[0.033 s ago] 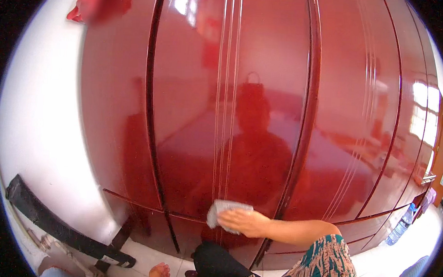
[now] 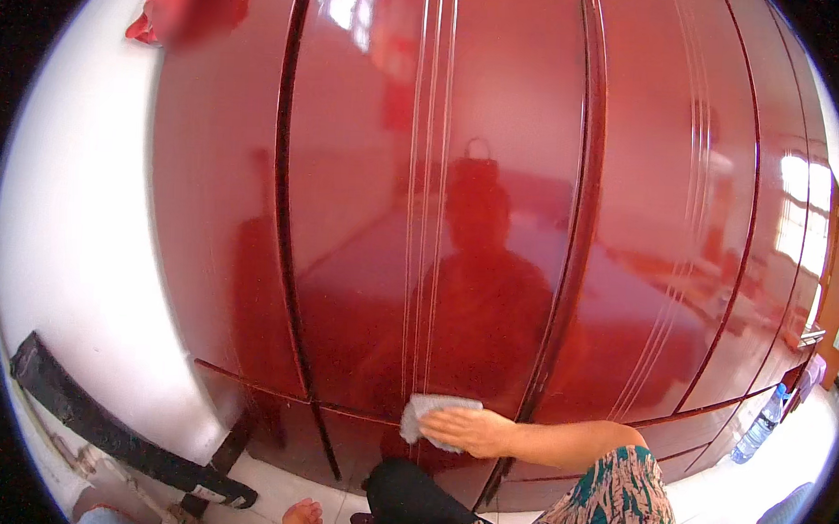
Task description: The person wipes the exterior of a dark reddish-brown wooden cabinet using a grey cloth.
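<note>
My right hand (image 2: 464, 430) presses a light grey cloth (image 2: 423, 415) flat on the glossy red wardrobe (image 2: 366, 214), around the seam between a tall door and the lower panel. Its fingers lie over the cloth and point left, and the forearm comes in from the right with a patterned green and beige sleeve (image 2: 605, 495). Low in the view, my left hand (image 2: 302, 517) hangs over the floor with its fingers curled in. Nothing shows in it, and it touches nothing that I can see.
My dark-clad knee (image 2: 407, 497) is close to the wardrobe's base. A long black padded object (image 2: 118, 427) leans low along the white wall (image 2: 79, 222) at left. A plastic bottle (image 2: 760, 426) stands on the tiled floor at right. Red fabric (image 2: 183, 14) hangs at upper left.
My right hand and the cloth have slid a little down and to the right across the wardrobe. The left hand has stayed about where it was.
</note>
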Motion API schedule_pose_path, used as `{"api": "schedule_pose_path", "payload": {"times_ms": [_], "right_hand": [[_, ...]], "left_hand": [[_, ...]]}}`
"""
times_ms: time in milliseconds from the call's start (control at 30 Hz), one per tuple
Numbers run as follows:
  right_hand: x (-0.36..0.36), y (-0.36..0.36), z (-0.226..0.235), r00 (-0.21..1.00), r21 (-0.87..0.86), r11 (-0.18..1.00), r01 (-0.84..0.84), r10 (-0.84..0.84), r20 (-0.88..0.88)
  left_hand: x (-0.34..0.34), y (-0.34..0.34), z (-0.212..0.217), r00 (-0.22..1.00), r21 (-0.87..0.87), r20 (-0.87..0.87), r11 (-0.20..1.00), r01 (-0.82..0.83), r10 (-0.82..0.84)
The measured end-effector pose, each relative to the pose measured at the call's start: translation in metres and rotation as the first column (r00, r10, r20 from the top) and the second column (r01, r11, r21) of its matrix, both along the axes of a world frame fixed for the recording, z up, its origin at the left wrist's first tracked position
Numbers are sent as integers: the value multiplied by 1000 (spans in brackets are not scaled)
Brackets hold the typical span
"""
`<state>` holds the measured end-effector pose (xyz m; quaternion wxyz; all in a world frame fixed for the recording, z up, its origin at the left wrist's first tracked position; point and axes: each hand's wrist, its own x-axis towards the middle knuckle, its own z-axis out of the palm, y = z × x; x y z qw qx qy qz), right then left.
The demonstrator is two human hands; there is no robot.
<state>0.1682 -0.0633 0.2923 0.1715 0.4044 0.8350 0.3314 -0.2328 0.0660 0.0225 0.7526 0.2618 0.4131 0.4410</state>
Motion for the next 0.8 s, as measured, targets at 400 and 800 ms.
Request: {"api": "schedule_pose_path", "payload": {"times_ms": [400, 800], "right_hand": [[-7, -5, 218, 879, 745, 609, 270, 160, -450], [11, 20, 257, 821, 903, 207, 377, 377, -429]], "left_hand": [[-21, -4, 6, 988, -15, -151, 1000, -25, 23], [-23, -6, 22, 994, -19, -108, 1000, -6, 4]]}}
